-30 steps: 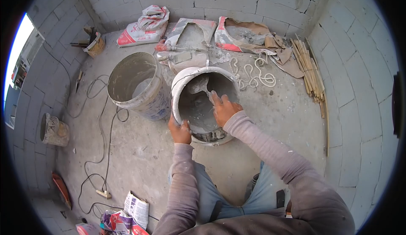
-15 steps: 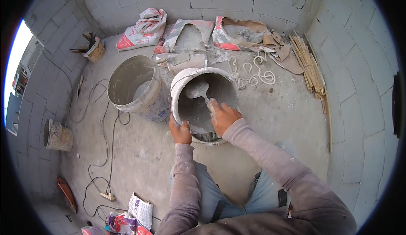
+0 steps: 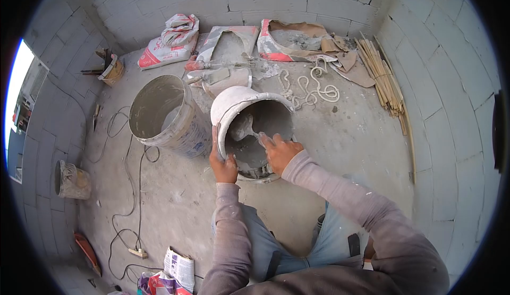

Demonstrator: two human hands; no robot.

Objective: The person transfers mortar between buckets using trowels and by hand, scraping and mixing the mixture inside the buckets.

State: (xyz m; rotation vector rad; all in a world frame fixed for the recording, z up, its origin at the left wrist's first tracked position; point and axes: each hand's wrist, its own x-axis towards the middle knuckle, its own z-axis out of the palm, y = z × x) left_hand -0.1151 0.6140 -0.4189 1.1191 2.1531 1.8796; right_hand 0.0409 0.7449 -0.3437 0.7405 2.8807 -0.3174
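Observation:
A whitish bucket, crusted with grey material, is tilted with its mouth toward me. My left hand grips its rim at the lower left, thumb on the near side. Inside the opening, my right hand is closed round the handle of a metal scoop or trowel, whose grey-coated blade lies against the left inner wall. Wet grey mix shows in the bucket's lower part. A larger open bucket stands upright just to the left, with grey residue inside.
Torn cement bags lie along the back wall. A coiled white rope and a bundle of sticks are at the right. Black cables, a power strip and a small bucket are at the left.
The bucket has tipped further toward me, showing more of its outer side. The scoop's blade has moved down and left inside it. Both hands keep their hold.

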